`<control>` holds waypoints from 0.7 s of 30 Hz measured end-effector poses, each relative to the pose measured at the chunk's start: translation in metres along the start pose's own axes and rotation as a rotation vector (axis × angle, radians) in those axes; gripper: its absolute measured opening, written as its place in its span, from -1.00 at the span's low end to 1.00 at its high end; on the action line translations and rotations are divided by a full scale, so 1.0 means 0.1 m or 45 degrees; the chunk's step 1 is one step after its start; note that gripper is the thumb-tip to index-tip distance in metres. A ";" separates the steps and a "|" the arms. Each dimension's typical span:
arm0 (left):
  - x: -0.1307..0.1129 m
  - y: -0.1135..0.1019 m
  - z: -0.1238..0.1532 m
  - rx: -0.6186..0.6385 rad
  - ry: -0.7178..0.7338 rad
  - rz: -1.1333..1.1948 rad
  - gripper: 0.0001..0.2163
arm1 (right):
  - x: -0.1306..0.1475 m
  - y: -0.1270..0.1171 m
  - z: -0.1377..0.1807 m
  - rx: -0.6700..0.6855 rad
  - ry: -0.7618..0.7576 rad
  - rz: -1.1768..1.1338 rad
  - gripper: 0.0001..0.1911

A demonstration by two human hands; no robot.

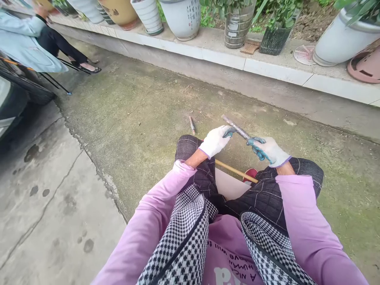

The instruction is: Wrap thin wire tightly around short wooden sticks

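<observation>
Both my hands wear white gloves with blue-green coated fingers. My right hand (265,150) is closed round the lower end of a short rod (239,127), silvery and rough along its middle, with a brownish far end. The rod slants up and to the left, away from me. Against its near side are the curled, pressed-together fingers of my left hand (219,139); what they pinch, if anything, is hidden. Below the hands, a thin yellowish stick (234,170) lies between my knees. A smaller, similar rod (192,125) rests on the ground beyond my left knee.
Potted plants, including a white pot (181,19) and a dark green planter (274,39), line a low tiled ledge (219,58) ahead. At the far left a person in a light blue top (29,43) sits near a vehicle tyre (26,85). A red shoe (251,174) shows below me.
</observation>
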State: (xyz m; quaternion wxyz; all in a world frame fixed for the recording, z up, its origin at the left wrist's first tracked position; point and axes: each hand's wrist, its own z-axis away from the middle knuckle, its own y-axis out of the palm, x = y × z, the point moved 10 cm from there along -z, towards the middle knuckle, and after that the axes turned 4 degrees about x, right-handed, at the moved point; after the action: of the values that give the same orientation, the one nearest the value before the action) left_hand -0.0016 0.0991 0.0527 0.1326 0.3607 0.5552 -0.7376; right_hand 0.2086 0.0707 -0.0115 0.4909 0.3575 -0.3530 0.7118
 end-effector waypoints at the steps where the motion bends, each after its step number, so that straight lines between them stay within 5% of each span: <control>1: -0.03 -0.02 -0.01 0.001 -0.014 0.025 -0.62 | 0.05 0.00 -0.02 0.002 -0.016 0.045 -0.42; 4: -0.10 -0.08 -0.03 0.014 -0.036 -0.002 -0.61 | 0.23 -0.02 -0.08 0.004 -0.059 0.149 -0.41; 9: -0.39 -0.52 -0.14 -0.192 0.122 -0.556 -0.57 | 0.58 -0.11 -0.15 -0.019 -0.090 0.442 -0.53; 12: -0.56 -0.46 -0.34 0.057 0.305 -0.747 -0.53 | 0.83 -0.10 -0.24 0.090 -0.133 0.629 -0.59; 15: -0.53 -0.46 -0.56 0.235 0.265 -0.719 -0.58 | 1.06 -0.21 -0.44 0.173 -0.247 0.313 -0.56; 19: -0.36 -0.73 -0.84 0.060 0.088 -0.242 -0.70 | 1.20 -0.60 -0.80 -0.055 -0.446 -0.409 -0.44; 21: -0.25 -0.73 -0.96 0.042 0.024 0.066 -0.75 | 1.17 -0.46 -0.95 -0.021 -0.472 -0.522 -0.45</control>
State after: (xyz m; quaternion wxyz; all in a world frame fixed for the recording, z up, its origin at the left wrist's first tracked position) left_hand 0.0096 0.2068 0.1108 0.1406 0.3841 0.5346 -0.7395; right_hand 0.2063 0.2166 0.0482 0.5545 0.5416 -0.3628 0.5172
